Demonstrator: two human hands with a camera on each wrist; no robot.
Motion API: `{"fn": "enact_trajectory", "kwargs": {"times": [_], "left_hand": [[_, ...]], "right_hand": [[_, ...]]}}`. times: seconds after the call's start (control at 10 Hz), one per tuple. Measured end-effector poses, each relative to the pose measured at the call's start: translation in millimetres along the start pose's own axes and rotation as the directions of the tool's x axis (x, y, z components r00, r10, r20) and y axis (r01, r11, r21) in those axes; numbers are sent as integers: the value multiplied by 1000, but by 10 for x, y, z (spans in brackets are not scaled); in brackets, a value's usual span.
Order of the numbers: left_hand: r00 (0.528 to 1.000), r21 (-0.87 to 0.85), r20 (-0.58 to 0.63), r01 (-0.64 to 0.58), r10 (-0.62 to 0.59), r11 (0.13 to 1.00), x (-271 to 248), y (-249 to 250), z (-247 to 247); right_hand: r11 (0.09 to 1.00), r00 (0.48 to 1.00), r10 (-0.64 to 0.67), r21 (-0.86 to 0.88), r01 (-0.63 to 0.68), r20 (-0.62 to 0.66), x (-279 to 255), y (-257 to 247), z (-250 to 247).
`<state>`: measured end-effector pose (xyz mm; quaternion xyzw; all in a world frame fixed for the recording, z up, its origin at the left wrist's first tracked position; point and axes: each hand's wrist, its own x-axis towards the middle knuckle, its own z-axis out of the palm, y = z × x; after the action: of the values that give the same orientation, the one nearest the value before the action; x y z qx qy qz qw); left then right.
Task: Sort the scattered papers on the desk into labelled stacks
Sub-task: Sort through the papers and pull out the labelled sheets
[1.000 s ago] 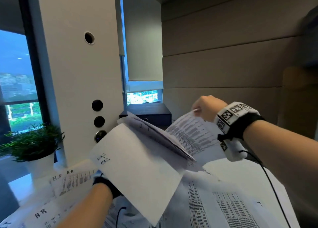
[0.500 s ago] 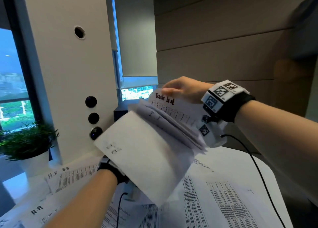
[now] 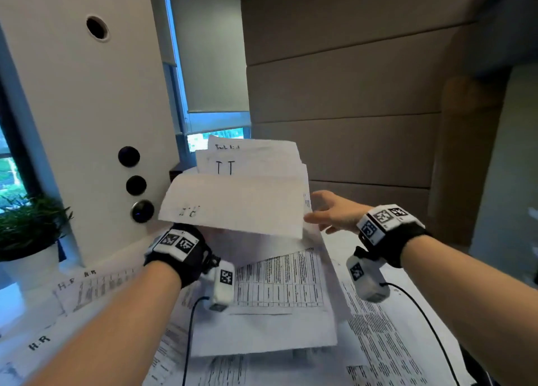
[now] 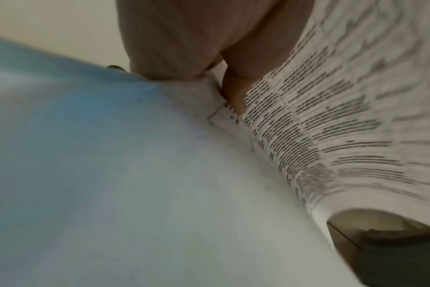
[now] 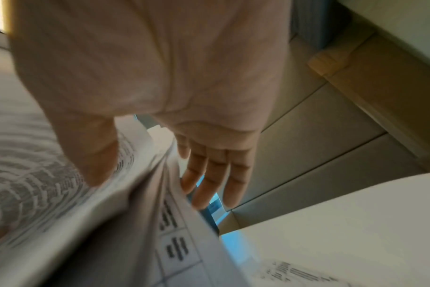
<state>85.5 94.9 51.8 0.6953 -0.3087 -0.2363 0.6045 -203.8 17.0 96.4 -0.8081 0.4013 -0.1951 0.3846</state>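
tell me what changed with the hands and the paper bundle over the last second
The right hand let go of the sheet it had pinched and carried over onto the bundle of papers, and now rests with straight fingers at the bundle's right edge. The bundle tipped from slanted to more level. The left hand kept gripping it from below; the sheets on the desk stayed put.
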Motion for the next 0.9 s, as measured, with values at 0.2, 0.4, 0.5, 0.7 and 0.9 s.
{"fn": "enact_trajectory", "kwargs": {"times": [0.2,0.4,0.5,0.7,0.9], "left_hand": [[996,-59,-72,-64,60,996,-218,-177,188],[993,-66,-62,-109,105,992,-310,-226,306],[963,-17,-148,-231,226,973,-350,-121,324],[914,36,-200,-353,352,935,-394,-96,393],[938,-9,-202,-290,282,957,-267,-299,443]], "right_hand": [[989,992,121,-79,-123,-27,65,403,179],[990,990,116,-72,-122,-81,84,532,339],[998,988,62,23,-59,-138,80,457,332],[994,997,74,82,-73,-20,45,483,271],[655,886,449,-631,-416,-118,-128,1136,197]]}}
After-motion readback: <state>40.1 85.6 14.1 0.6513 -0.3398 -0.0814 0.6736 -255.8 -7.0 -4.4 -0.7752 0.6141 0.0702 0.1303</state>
